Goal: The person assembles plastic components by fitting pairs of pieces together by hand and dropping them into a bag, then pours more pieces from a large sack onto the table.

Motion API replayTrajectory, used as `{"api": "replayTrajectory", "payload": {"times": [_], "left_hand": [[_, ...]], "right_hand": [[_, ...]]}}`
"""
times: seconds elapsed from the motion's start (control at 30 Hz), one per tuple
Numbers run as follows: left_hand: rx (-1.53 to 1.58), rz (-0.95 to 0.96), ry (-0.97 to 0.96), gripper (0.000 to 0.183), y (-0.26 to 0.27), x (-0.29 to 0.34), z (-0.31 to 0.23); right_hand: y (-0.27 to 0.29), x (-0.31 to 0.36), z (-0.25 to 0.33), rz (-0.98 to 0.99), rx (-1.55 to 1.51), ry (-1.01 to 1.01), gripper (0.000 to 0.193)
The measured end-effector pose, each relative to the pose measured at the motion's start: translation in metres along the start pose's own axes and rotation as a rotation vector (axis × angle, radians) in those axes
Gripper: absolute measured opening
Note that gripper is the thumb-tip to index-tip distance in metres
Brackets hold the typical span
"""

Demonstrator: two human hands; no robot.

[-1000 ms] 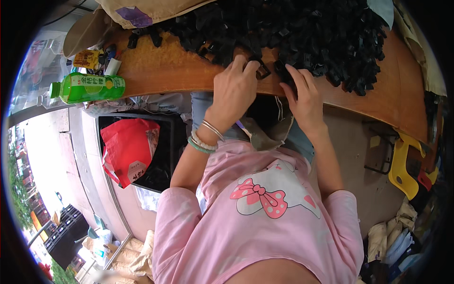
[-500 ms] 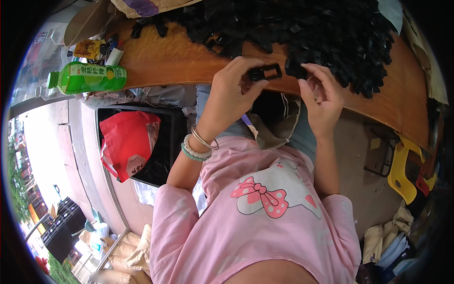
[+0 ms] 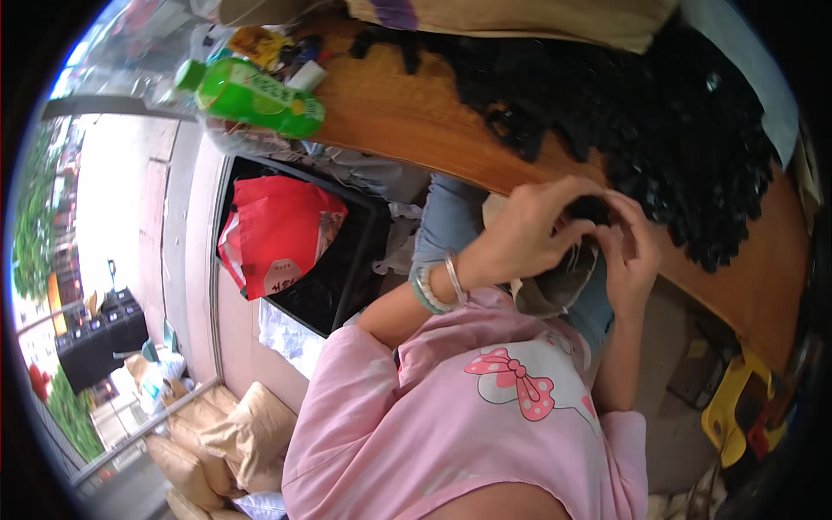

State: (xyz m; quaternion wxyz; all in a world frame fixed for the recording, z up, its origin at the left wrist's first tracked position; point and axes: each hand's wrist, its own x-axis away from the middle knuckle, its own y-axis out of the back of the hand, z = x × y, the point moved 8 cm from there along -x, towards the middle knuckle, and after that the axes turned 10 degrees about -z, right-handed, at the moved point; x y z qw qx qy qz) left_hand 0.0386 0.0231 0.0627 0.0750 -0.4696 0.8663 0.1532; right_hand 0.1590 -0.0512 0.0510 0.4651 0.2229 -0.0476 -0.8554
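My left hand (image 3: 530, 230) and my right hand (image 3: 631, 251) meet above my lap, at the near edge of the wooden table (image 3: 416, 113). Between their fingertips are black plastic buckle pieces (image 3: 589, 208), mostly covered by my fingers. Both hands are closed on them; whether the pieces are joined cannot be made out. Under the hands, an open grey-brown sack (image 3: 550, 299) sits between my legs. A large heap of black plastic pieces (image 3: 685, 147) covers the table just beyond my hands.
A green-capped bottle (image 3: 251, 95) lies at the table's left, beside small items. Below it stands a black bin (image 3: 347, 282) with a red bag (image 3: 277, 230) on top. A brown paper sack (image 3: 520, 17) lies behind the heap. A yellow stool (image 3: 732, 407) is at right.
My hands were apart, the left holding a black frame-shaped piece and the right a smaller black one; now they have come together. The whole view has shifted and tilted.
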Motion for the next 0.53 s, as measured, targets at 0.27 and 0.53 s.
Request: {"api": "replayTrajectory", "payload": {"times": [0.27,0.53], "left_hand": [[-0.105,-0.089,-0.029,0.032,0.011,0.014,-0.004],[-0.289,-1.333,-0.269,0.010,0.287,0.069,0.007]], "right_hand": [[-0.012,0.006,0.001,-0.051,-0.052,-0.038,0.028],[-0.017,0.016,-0.011,0.263,0.118,-0.082,0.019]]}}
